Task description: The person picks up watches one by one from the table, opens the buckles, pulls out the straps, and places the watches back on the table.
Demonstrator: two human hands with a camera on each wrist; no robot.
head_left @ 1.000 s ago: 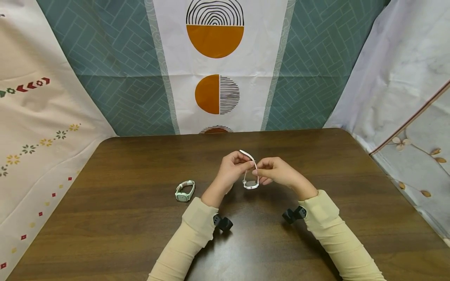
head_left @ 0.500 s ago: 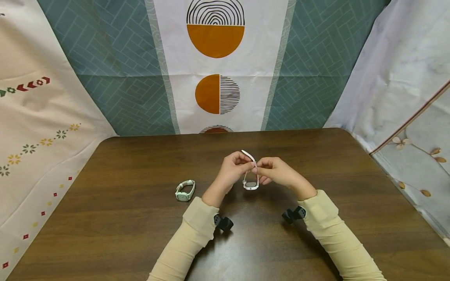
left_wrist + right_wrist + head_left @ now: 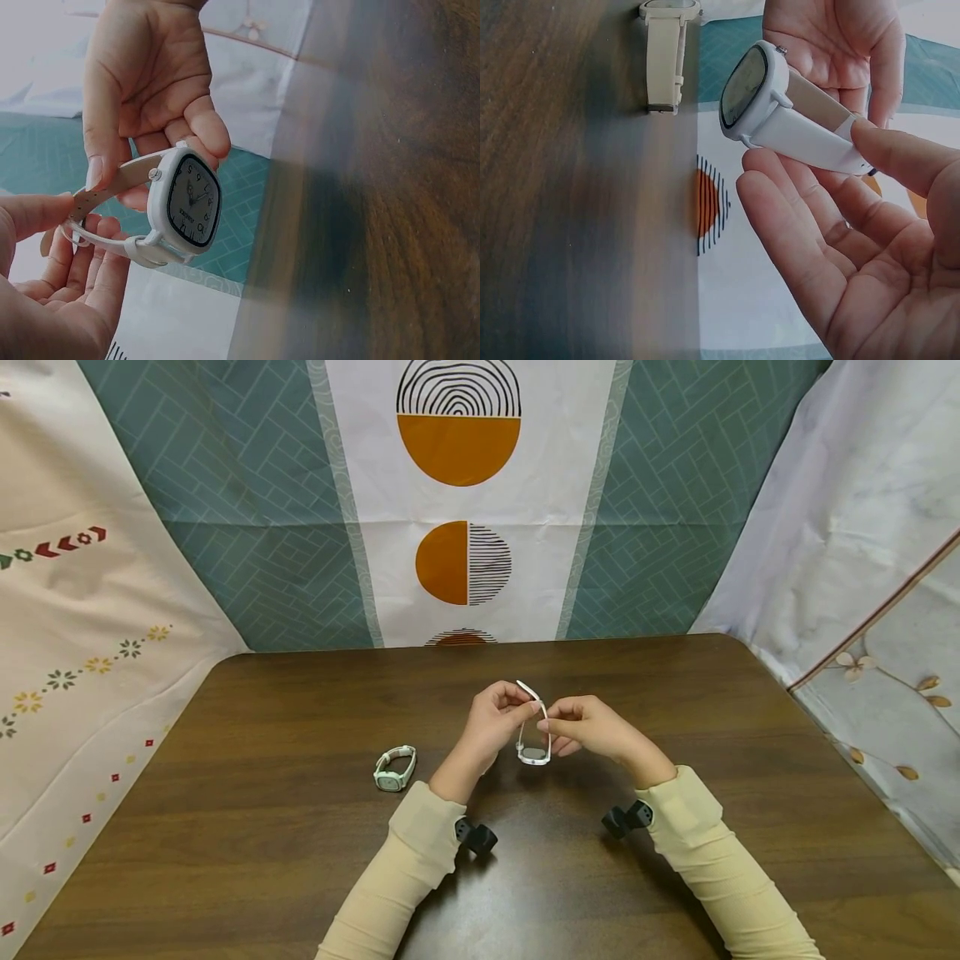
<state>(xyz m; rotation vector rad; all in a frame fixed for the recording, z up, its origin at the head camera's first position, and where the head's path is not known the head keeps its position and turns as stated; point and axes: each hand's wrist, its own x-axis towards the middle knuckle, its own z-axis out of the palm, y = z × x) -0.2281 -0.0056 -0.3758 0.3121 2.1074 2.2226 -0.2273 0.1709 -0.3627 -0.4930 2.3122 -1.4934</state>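
A white wristwatch (image 3: 534, 756) with a squarish case hangs above the table between both hands. My left hand (image 3: 489, 727) pinches its strap near the buckle end, thumb against the fingers. From the other side my right hand (image 3: 600, 731) pinches the strap between thumb and fingers. The left wrist view shows the watch face (image 3: 193, 201), the holes in the strap, and the buckle (image 3: 79, 231) partly hidden by the left fingers. In the right wrist view the strap (image 3: 806, 139) forms a loop, its end running under the right thumb.
A pale green wristwatch (image 3: 390, 782) stands on the brown wooden table (image 3: 262, 827), left of my left forearm, its strap in a loop. Patterned cloths (image 3: 285, 585) hang around the table. Small black cameras (image 3: 477, 837) sit on both wrists.
The white watch and the left fingers shift very slightly to the left, after a tiny shift right. Both hands keep their pinch on the strap; the pale green watch stays put.
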